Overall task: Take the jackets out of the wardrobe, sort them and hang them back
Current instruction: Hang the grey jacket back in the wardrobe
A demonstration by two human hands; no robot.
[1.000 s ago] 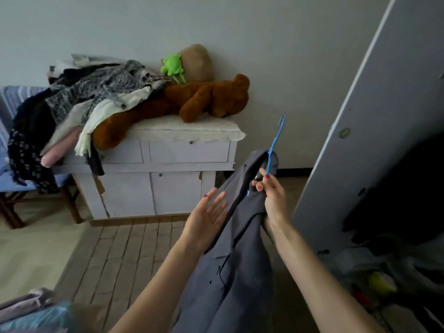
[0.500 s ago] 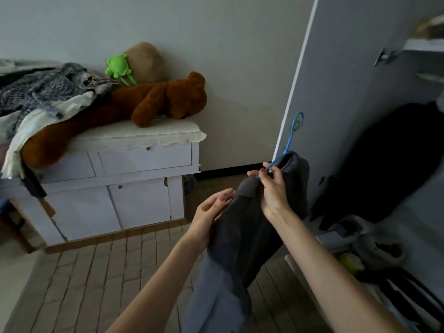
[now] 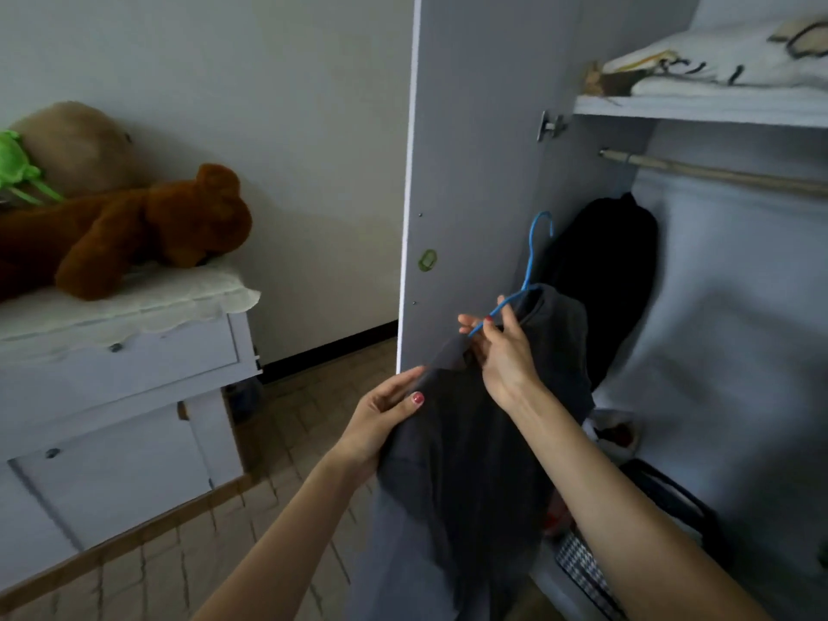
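Note:
A grey jacket (image 3: 475, 463) hangs on a blue hanger (image 3: 531, 266) in front of the open wardrobe. My right hand (image 3: 504, 351) pinches the hanger at the jacket's collar, hook pointing up. My left hand (image 3: 381, 419) grips the jacket's left shoulder edge, thumb on top. Inside the wardrobe a wooden rail (image 3: 717, 174) runs across below a shelf. A dark garment (image 3: 605, 271) hangs in the wardrobe's left corner, behind the hanger hook.
The wardrobe door (image 3: 466, 172) stands open just left of the jacket. Folded bedding (image 3: 717, 60) lies on the top shelf. Bags and clutter (image 3: 627, 486) sit on the wardrobe floor. A white cabinet (image 3: 125, 396) with a brown teddy bear (image 3: 134, 230) stands at left.
My view has swung right from the cabinet to the wardrobe interior. Both hands carried the jacket toward the wardrobe; my left hand went from open beside the jacket to gripping it.

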